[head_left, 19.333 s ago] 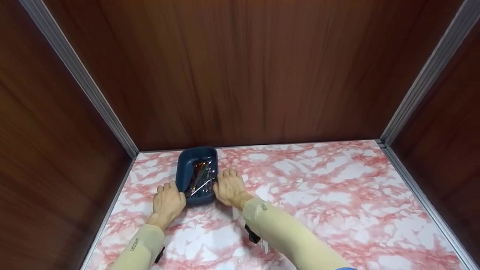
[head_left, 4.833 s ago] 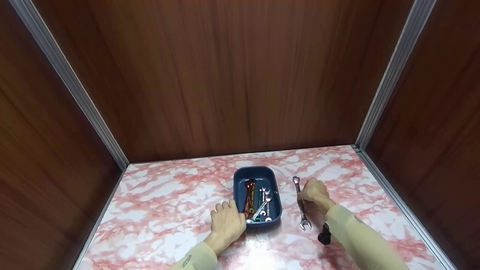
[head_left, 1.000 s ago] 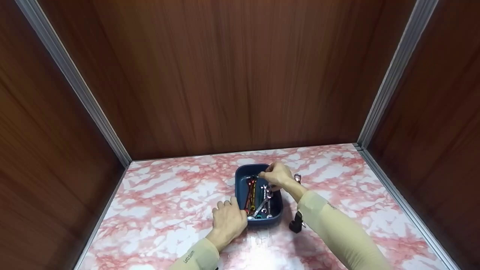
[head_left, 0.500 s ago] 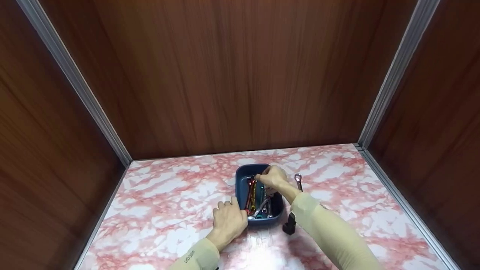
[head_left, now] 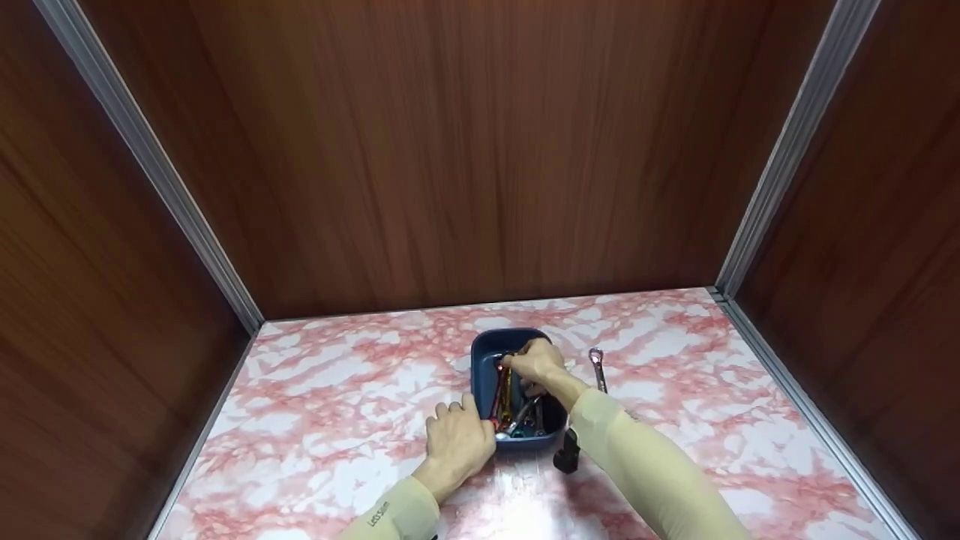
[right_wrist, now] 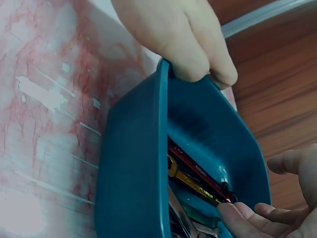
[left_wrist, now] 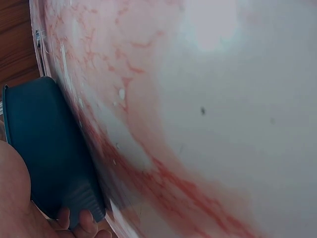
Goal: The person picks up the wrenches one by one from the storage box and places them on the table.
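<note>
A blue box (head_left: 529, 444) holds several combination wrenches. At its near left corner my left hand (head_left: 457, 444) grips the wall, with digits bent over the rim in the right wrist view. Inside the box, my right hand (head_left: 543, 365) reaches down with its thumb and fingers spread apart. One fingertip touches the end of a yellow wrench (right_wrist: 195, 186), beside a red wrench (right_wrist: 195, 167). A green wrench (right_wrist: 198, 215) and silver wrenches (head_left: 521, 421) lie to the right, partly covered by the hand. On the table stands a larger silver wrench (head_left: 598, 363) lying flat, its lower part behind my right arm.
The box stands on a table (head_left: 345, 390) with a red and white marbled top. Brown wood-grain panels (head_left: 487, 165) enclose the back and both sides, with grey metal rails (head_left: 787, 142) at the corners.
My right hand moves left and deeper into the box, toward the yellow wrench. Earlier it laid the large silver wrench on the table. The box was shifted right from the far left.
</note>
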`<state>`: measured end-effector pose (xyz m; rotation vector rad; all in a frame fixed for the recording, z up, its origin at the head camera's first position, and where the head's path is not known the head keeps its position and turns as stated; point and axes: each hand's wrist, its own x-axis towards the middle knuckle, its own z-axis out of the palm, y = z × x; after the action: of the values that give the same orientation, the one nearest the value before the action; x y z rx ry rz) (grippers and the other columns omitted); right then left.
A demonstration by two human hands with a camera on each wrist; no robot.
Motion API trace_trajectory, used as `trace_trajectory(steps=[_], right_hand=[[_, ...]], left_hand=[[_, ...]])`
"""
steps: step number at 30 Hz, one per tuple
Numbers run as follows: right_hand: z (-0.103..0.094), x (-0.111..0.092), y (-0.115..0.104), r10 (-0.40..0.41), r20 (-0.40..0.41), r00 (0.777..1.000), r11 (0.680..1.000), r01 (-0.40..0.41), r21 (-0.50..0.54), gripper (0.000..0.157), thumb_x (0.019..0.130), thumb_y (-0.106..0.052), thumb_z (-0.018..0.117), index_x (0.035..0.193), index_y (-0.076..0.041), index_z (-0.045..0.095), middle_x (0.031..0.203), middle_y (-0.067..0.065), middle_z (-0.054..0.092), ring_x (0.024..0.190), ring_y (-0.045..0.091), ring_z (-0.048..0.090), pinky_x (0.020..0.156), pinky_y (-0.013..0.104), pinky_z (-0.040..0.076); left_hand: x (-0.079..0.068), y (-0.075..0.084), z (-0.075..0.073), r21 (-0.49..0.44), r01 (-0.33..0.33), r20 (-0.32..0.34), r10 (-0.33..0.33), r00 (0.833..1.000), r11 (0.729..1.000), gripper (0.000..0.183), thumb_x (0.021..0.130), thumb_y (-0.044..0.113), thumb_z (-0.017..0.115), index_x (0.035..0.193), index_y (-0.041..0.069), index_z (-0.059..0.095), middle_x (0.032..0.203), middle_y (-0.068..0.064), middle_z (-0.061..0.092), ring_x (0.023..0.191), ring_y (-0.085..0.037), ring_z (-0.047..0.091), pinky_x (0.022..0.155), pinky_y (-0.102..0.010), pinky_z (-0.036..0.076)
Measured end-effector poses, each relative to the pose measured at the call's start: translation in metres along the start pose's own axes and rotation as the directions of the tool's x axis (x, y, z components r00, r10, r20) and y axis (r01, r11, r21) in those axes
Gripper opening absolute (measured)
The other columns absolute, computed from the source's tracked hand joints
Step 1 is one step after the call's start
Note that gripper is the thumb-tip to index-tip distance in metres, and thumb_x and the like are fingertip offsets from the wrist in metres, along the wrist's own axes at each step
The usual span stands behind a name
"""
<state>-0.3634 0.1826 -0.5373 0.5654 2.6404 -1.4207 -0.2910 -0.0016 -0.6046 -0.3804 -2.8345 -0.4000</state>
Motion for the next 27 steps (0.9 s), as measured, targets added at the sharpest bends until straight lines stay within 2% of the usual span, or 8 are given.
trace_trajectory(steps=[4, 11, 17, 22, 27], right_hand=[[0.006, 0.001, 0.001, 0.009, 0.006, 1.0, 1.0, -0.009, -0.019, 0.031, 0.092, -0.033, 0.088, 0.101, -0.009, 0.071, 0.082, 0.008, 0.072, 0.075, 0.026, 0.079, 0.069, 0.048, 0.07], [0.013, 0.003, 0.007, 0.015, -0.007, 1.0, 0.998, -0.015, -0.06, 0.028, 0.09, -0.031, 0.088, 0.089, -0.008, 0.073, 0.09, 0.017, 0.08, 0.073, 0.029, 0.082, 0.066, 0.047, 0.07], [0.02, 0.003, 0.01, 0.018, -0.008, 1.0, 0.997, -0.019, -0.077, 0.035, 0.09, -0.033, 0.09, 0.1, -0.002, 0.076, 0.096, 0.016, 0.081, 0.074, 0.03, 0.085, 0.066, 0.044, 0.07], [0.024, 0.004, 0.013, -0.017, -0.058, 0.998, 0.988, 0.007, -0.155, 0.036, 0.086, -0.032, 0.089, 0.098, -0.001, 0.077, 0.101, 0.02, 0.083, 0.075, 0.028, 0.083, 0.067, 0.041, 0.069], [0.027, 0.004, 0.014, -0.053, -0.096, 0.994, 0.975, 0.031, -0.221, 0.037, 0.083, -0.035, 0.089, 0.095, -0.002, 0.078, 0.104, 0.021, 0.083, 0.086, 0.032, 0.083, 0.081, 0.044, 0.07]], left_hand=[[0.001, -0.001, 0.001, 0.002, -0.001, 0.008, 0.001, 1.0, 1.0, 0.04, 0.101, 0.041, 0.062, 0.114, 0.003, 0.063, 0.099, -0.021, 0.072, 0.095, -0.04, 0.064, 0.079, -0.056, 0.054], [0.002, -0.001, 0.0, -0.007, -0.001, 0.011, 0.002, 1.0, 1.0, 0.041, 0.101, 0.041, 0.063, 0.115, 0.003, 0.064, 0.103, -0.02, 0.07, 0.096, -0.04, 0.063, 0.08, -0.057, 0.053], [0.002, -0.001, 0.0, 0.004, 0.005, 0.017, -0.005, 1.0, 1.0, 0.041, 0.101, 0.042, 0.062, 0.116, 0.004, 0.063, 0.102, -0.02, 0.069, 0.097, -0.04, 0.063, 0.081, -0.056, 0.053], [0.0, 0.0, 0.0, 0.001, -0.004, -0.009, 0.004, 1.0, 1.0, 0.038, 0.099, 0.04, 0.064, 0.112, 0.004, 0.064, 0.101, -0.02, 0.07, 0.095, -0.04, 0.063, 0.078, -0.056, 0.053], [-0.001, 0.001, -0.001, -0.004, -0.007, -0.021, 0.007, 1.0, 1.0, 0.038, 0.099, 0.04, 0.065, 0.111, 0.004, 0.064, 0.1, -0.019, 0.07, 0.094, -0.039, 0.063, 0.078, -0.056, 0.053]])
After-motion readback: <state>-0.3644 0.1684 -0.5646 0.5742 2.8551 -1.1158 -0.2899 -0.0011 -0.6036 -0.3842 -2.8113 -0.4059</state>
